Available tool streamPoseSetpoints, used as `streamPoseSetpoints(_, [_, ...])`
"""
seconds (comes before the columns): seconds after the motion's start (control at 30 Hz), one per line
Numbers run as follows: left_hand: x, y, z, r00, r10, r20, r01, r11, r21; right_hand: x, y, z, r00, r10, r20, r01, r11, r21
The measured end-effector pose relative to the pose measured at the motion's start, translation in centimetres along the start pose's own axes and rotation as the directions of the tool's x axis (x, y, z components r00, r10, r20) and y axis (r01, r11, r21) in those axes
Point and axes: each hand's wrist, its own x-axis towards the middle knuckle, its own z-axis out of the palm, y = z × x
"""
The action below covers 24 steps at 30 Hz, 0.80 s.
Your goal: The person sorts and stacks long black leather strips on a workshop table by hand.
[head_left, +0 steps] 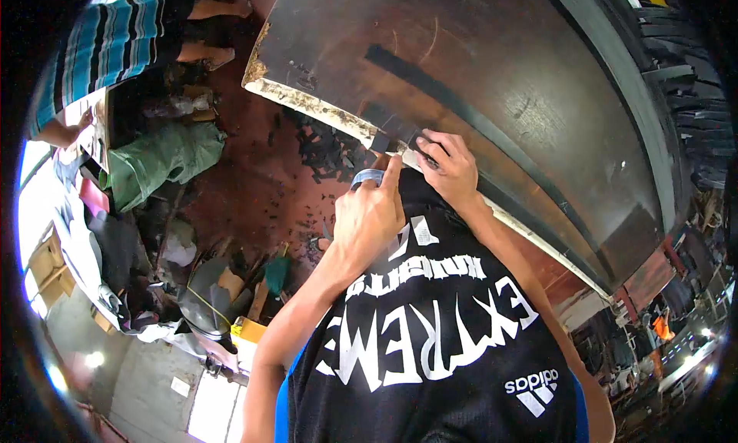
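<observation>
My left hand (pixel 372 205) is closed at the table's near edge, its index finger stretched toward the edge. A pale grey curved piece (pixel 367 177) shows at its curled fingers; I cannot tell what kind of thing it is. Close by, my right hand (pixel 452 170) grips the end of a black strip (pixel 507 197) with bent fingers. That strip runs right along the edge of the worn brown table (pixel 507 55). A short black piece (pixel 380 142) sits at the edge near my left fingertips. Farther in on the tabletop lies a second long black strip (pixel 477 120).
Many small black offcuts (pixel 327 147) litter the red floor below the edge. A green sack (pixel 169 162) stands left, near a person in striped cloth (pixel 115 47). Bundled black strips (pixel 680 59) are stacked at the right, and a yellow thing (pixel 247 331) lies lower left.
</observation>
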Motion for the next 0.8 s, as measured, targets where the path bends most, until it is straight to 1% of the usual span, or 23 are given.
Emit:
streamPoseSetpoints(0.07, [0.4,0.5,-0.4,0.999,-0.015,0.043,0.014,1.000,0.015,-0.1,0.1,0.0,1.000,0.009,0.014,-0.009,1.000,0.010])
streamPoseSetpoints(0.13, [0.8,0.9,-0.7,0.992,-0.018,0.121,0.010,0.998,0.069,-0.1,0.2,0.0,0.999,0.036,0.024,-0.036,0.999,0.028])
streamPoseSetpoints(0.27, [1.4,1.7,-1.4,0.982,-0.015,0.188,-0.007,0.994,0.112,-0.5,0.6,0.1,0.999,0.018,0.046,-0.018,1.000,0.013])
streamPoseSetpoints(0.37, [1.9,2.5,-1.9,0.972,-0.044,0.232,0.018,0.994,0.110,-0.4,0.7,-0.2,0.996,0.020,0.082,-0.021,1.000,0.020])
streamPoseSetpoints(0.43, [2.2,2.9,-2.0,0.953,-0.080,0.292,0.037,0.988,0.151,-0.5,0.8,-0.2,0.993,0.026,0.118,-0.028,0.999,0.016])
streamPoseSetpoints(0.57, [3.0,3.7,-2.4,0.928,-0.142,0.345,0.082,0.980,0.184,-0.4,1.0,-0.1,0.989,0.033,0.144,-0.041,0.997,0.058])
streamPoseSetpoints(0.63, [3.4,4.1,-2.8,0.897,-0.174,0.407,0.095,0.974,0.206,-0.1,1.0,-0.4,0.989,0.034,0.146,-0.043,0.997,0.061])
streamPoseSetpoints(0.8, [4.0,4.5,-2.8,0.866,-0.210,0.454,0.110,0.965,0.237,0.1,1.0,-0.6,0.982,0.048,0.182,-0.062,0.996,0.071])
